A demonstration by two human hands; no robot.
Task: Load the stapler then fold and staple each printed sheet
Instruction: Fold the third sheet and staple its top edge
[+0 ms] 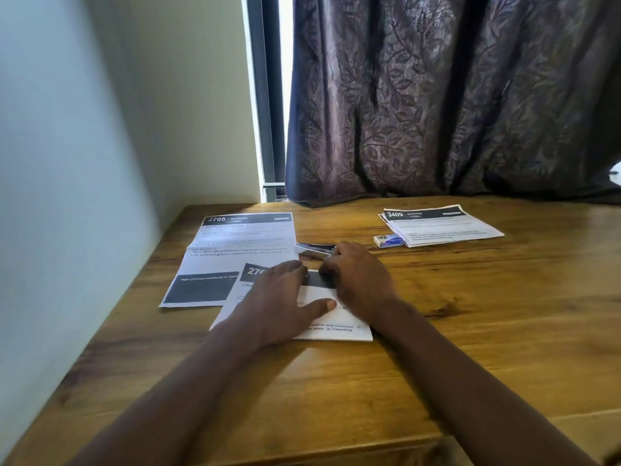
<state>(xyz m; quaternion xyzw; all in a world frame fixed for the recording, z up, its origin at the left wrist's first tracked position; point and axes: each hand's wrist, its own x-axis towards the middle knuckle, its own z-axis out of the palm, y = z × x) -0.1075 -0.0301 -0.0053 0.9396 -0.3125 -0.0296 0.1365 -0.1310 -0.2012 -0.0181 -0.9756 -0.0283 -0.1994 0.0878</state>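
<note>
A folded printed sheet (pixel 336 331) lies on the wooden table (pixel 487 331) in front of me. My left hand (pixel 282 304) lies flat on it, fingers straight, thumb stretched out to the right. My right hand (pixel 358 280) is at the sheet's far edge with curled fingers that pinch the paper there. A silver and black stapler (pixel 312 248) lies on the table just beyond my right hand, apart from the sheet. Another printed sheet marked 2705 (pixel 242 237) lies unfolded to the left, partly under the folded one.
A small stack of folded printed sheets marked 3409 (pixel 440 225) sits at the back right, with a small staple box (pixel 388 241) at its left corner. A dark patterned curtain (pixel 437 95) hangs over the table's far edge. A wall (pixel 67 196) borders the left side.
</note>
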